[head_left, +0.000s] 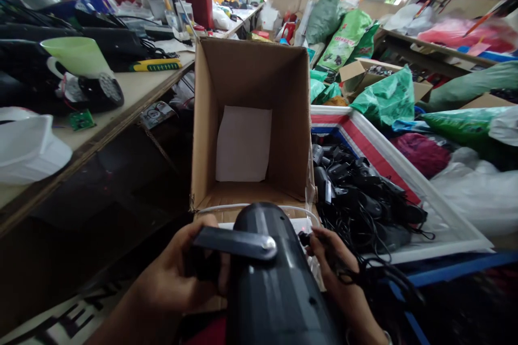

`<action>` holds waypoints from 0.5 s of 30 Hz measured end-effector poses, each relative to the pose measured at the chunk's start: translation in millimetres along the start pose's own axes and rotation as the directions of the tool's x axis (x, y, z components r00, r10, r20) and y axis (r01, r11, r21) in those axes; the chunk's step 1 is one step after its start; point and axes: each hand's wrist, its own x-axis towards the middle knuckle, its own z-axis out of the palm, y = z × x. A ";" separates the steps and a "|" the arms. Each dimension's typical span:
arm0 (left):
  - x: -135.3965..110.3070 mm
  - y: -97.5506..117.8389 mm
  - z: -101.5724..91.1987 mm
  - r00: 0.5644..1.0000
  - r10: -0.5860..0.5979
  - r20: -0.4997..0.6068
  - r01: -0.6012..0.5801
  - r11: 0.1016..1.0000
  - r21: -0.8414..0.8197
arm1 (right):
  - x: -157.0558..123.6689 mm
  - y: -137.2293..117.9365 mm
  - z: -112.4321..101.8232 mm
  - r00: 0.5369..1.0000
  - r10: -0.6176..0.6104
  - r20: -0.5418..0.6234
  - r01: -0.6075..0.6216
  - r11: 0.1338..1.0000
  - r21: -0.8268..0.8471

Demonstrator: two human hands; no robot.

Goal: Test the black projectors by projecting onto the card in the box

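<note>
A large black cylindrical device (279, 291) fills the lower middle of the view, with a flat black bracket (230, 241) screwed to its top side. On its left, my left hand (178, 269) is closed around the bracket end, its fingers partly hidden behind it. My right hand (335, 264) is closed on a black cable (338, 259), pinching a small dark end of it beside the device. Just beyond both hands stands an open cardboard box (289, 156) with a white sheet (244, 143) at its bottom.
At right, a white-framed tray (384, 145) holds a heap of black corded devices (356, 188). The workbench (121, 97) at left carries a white plastic container (32, 145), a green cup (79, 56), a circuit board (81, 119) and a yellow-handled tool (156, 64). Green bags (386, 97) crowd the right.
</note>
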 end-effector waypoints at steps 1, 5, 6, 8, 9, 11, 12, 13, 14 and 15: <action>1.4 -3.2 1.2 0.998 0.019 0.062 -0.019 1.000 -0.003 | 4.1 4.3 -4.9 1.000 0.025 -0.010 -0.026 1.000 -0.018; 11.5 -20.6 6.4 0.976 0.067 0.207 -0.067 0.998 -0.011 | 13.3 15.5 -11.2 1.000 0.011 0.029 -0.010 0.999 -0.034; 13.7 -24.7 5.9 0.978 0.072 0.194 -0.071 0.997 -0.012 | 14.5 17.4 -10.3 0.999 -0.007 0.044 0.008 1.000 -0.027; 16.7 -30.9 2.2 0.983 0.075 0.169 -0.071 0.997 -0.034 | 17.7 20.9 -8.0 0.996 -0.053 0.074 0.053 0.999 0.009; 17.7 -33.0 -0.8 0.984 0.066 0.165 -0.059 0.997 -0.045 | 20.1 22.5 -7.2 0.993 -0.079 0.091 0.076 0.997 0.033; 19.4 -35.3 -7.6 0.987 0.036 0.157 -0.028 0.998 -0.055 | 26.6 24.3 -7.0 0.981 -0.126 0.145 0.114 0.990 0.084; 20.4 -35.7 -11.0 0.988 0.026 0.155 -0.020 0.999 -0.043 | 30.3 24.2 -7.8 0.973 -0.144 0.181 0.126 0.986 0.105; 21.5 -35.7 -14.0 0.989 0.019 0.148 -0.016 1.000 -0.021 | 33.8 23.0 -9.2 0.963 -0.157 0.218 0.133 0.984 0.121; 22.7 -35.5 -16.4 0.990 0.014 0.143 -0.014 1.000 0.004 | 36.8 20.8 -10.8 0.953 -0.166 0.255 0.135 0.982 0.132; 23.9 -35.3 -18.4 0.990 0.011 0.139 -0.015 1.000 0.022 | 39.1 17.6 -12.5 0.942 -0.172 0.288 0.137 0.981 0.140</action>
